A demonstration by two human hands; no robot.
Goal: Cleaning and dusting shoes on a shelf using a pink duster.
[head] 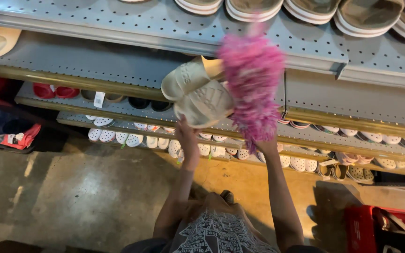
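Observation:
My left hand (187,137) holds a pair of cream-coloured clog sandals (197,93) up in front of the grey shelving, gripping them from below. My right hand is hidden behind a fluffy pink duster (253,80) that it holds upright; only the wrist and forearm (277,187) show. The duster's fibres touch the right side of the sandals and are blurred. Both arms reach up from my body at the bottom centre.
Grey perforated metal shelves (132,23) carry rows of sandals: beige pairs on top (366,16), white clogs lower down (118,137), red ones at the left (55,91). A red crate (359,225) stands on the concrete floor at lower right. Folded clothes (10,133) lie at the left.

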